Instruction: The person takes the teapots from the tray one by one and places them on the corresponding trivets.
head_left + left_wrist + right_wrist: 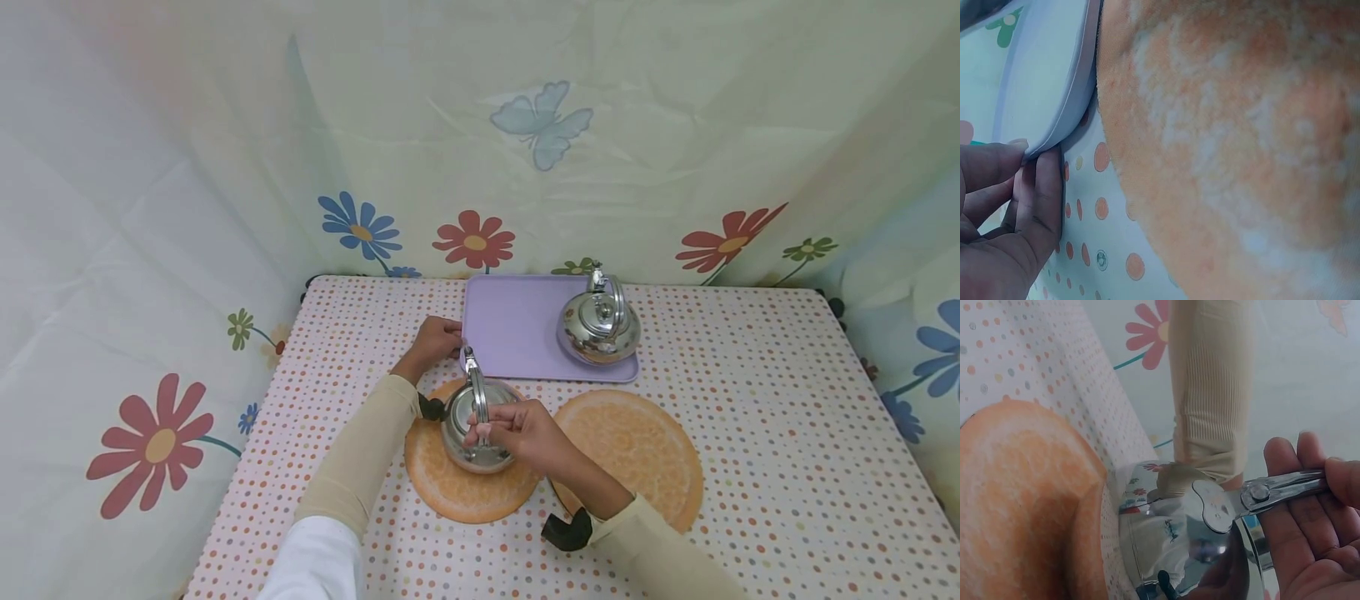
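A shiny metal kettle (pixel 459 429) is over the left round orange mat (pixel 472 504); whether it rests on the mat or hangs just above, I cannot tell. My right hand (pixel 528 429) grips its raised handle, fingers under the bar and thumb on top, as the right wrist view shows on the handle (pixel 1291 487). With thumb and fingers, my left hand (pixel 435 340) pinches the left edge of a purple tray (pixel 510 329). That pinch lies at the tray's rim (pixel 1075 100) in the left wrist view. A second metal kettle (pixel 596 337) stands on the tray's right side.
A second round orange mat (pixel 637 454) lies to the right, partly under my right forearm. The dotted tablecloth (pixel 765 417) covers the table. Flower-printed curtains (pixel 600 167) enclose the back and both sides.
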Tool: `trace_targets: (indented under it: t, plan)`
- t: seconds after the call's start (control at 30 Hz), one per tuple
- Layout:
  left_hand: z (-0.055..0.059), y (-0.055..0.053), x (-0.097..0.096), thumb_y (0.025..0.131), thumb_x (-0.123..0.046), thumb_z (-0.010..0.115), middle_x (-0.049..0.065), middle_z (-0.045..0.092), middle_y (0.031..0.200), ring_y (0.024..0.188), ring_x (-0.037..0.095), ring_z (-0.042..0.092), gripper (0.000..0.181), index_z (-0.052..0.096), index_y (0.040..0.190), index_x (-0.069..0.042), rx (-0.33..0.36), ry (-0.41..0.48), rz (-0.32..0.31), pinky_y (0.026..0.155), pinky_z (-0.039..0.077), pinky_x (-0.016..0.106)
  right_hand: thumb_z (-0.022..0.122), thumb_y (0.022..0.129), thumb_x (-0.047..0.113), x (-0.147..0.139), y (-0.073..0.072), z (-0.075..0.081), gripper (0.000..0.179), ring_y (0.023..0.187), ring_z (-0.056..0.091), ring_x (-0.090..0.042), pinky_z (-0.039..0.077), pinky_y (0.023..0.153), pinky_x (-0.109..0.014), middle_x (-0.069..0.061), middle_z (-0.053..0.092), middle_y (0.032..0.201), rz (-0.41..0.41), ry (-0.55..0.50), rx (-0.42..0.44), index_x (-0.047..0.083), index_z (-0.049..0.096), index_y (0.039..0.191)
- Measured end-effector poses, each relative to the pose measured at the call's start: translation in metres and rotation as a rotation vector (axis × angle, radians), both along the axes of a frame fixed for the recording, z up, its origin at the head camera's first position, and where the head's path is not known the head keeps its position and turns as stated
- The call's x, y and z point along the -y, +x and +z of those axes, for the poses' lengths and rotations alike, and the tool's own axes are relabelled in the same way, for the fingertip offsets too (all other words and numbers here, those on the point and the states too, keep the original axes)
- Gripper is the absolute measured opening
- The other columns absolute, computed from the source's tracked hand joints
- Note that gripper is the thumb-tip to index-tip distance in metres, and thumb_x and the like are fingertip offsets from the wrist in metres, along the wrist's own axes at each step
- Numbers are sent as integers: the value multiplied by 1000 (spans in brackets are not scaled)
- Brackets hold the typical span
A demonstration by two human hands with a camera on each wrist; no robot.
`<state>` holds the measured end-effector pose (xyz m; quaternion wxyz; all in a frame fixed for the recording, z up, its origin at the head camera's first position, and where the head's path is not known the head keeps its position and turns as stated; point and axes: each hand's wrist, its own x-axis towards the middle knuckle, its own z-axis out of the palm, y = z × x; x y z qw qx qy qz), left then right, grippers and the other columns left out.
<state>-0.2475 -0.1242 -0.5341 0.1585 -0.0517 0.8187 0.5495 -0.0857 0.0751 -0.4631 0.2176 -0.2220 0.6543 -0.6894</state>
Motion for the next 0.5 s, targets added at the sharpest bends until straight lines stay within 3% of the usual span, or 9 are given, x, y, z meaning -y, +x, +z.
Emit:
trace_targets:
  t: [0.5]
  plan:
    - [-1,-1,3,90,-1,64,13,65,99,85,20,67,40,58,129,5,-1,-43,-41,72,57,26,58,96,4,1,11,-6,22,98,68,-31,52,90,-30,-14,73,93,-26,-3,-41,-14,64,108]
